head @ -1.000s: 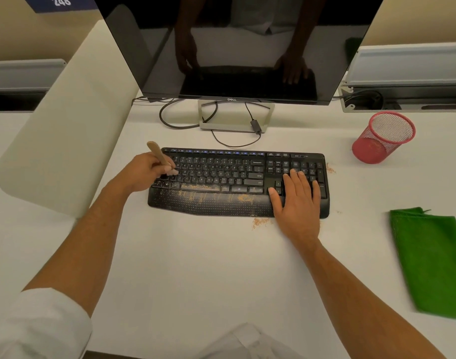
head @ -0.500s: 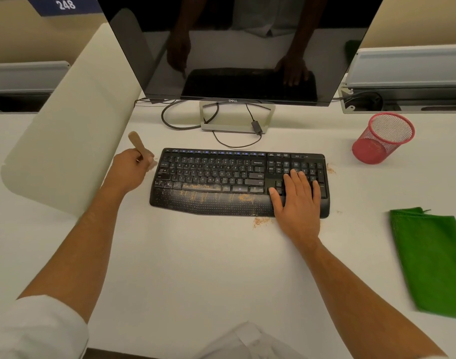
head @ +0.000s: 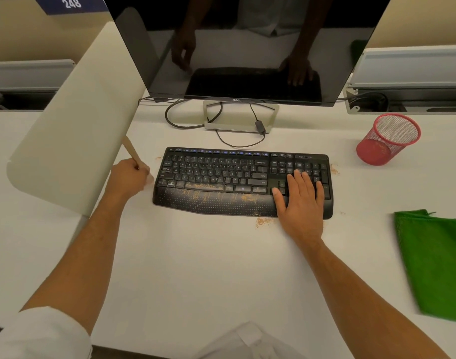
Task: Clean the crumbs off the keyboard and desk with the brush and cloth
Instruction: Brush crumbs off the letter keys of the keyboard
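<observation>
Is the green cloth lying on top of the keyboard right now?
No, the cloth lies flat on the desk, apart from the keyboard and to its right.

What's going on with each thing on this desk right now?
keyboard: crumbs on palm rest and lower keys
brush: gripped in left hand, off the keyboard's left end
right hand: flat on the keyboard's right side
green cloth: lying unused
monitor: off
red mesh cup: upright
</observation>
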Demonstrator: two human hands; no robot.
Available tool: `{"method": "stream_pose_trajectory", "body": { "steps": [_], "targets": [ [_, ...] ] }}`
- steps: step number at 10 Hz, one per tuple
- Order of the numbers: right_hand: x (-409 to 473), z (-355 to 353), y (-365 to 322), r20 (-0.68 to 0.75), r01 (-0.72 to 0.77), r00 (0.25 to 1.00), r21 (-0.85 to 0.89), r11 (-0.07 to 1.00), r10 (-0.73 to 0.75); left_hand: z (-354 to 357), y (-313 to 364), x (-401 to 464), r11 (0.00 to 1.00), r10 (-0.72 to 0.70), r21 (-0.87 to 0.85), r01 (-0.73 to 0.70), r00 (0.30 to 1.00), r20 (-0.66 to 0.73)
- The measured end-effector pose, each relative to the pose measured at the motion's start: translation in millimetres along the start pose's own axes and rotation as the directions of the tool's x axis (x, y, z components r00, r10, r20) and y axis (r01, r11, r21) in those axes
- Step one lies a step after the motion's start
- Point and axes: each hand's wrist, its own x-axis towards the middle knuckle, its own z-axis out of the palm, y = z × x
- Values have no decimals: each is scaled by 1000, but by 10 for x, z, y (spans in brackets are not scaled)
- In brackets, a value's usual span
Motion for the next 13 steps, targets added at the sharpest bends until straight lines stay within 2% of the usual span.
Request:
{"method": "stream_pose_trajectory", "body": {
  "steps": [1, 3, 4, 5, 6, 7, 9, 10, 12, 13],
  "targets": [
    [0, 0, 1, 0, -2, 1000, 5, 1000, 2, -7, 22, 3, 993, 100, -67, -102, 994, -34],
    [-5, -5, 1, -9, -3, 1000, 10, 1000, 3, 110, 186, -115, 967, 251, -90, -237, 942, 221],
    [-10, -2, 0, 0, -3, 1000, 1, 1000, 3, 121, 163, -113, 952, 295, -17, -304, 909, 293],
    [1, -2, 4, 2, -3, 1000, 1, 1000, 3, 53, 113, -17, 942, 290, 82, -326, 911, 292],
    [1, -5, 7, 4, -1, 1000, 6, 1000, 1, -71, 26, 172, 899, 208, 315, -303, 931, 301],
    [-3, -8, 3, 7, -3, 1000, 11, 1000, 3, -97, 7, 235, 877, 194, 374, -301, 935, 297],
    [0, -13, 3, 10, -7, 1000, 18, 1000, 7, 62, 237, 20, 939, 295, 81, -335, 903, 311],
    [-4, -12, -1, 8, -1, 1000, 14, 1000, 1, 99, 195, -19, 943, 282, 84, -321, 908, 311],
    [-1, 0, 0, 3, -1, 1000, 13, 1000, 1, -97, -23, 201, 849, 197, 427, -312, 936, 292],
    [0, 0, 4, 5, -3, 1000, 12, 1000, 3, -72, 26, 182, 842, 248, 422, -335, 937, 247]
  ]
}}
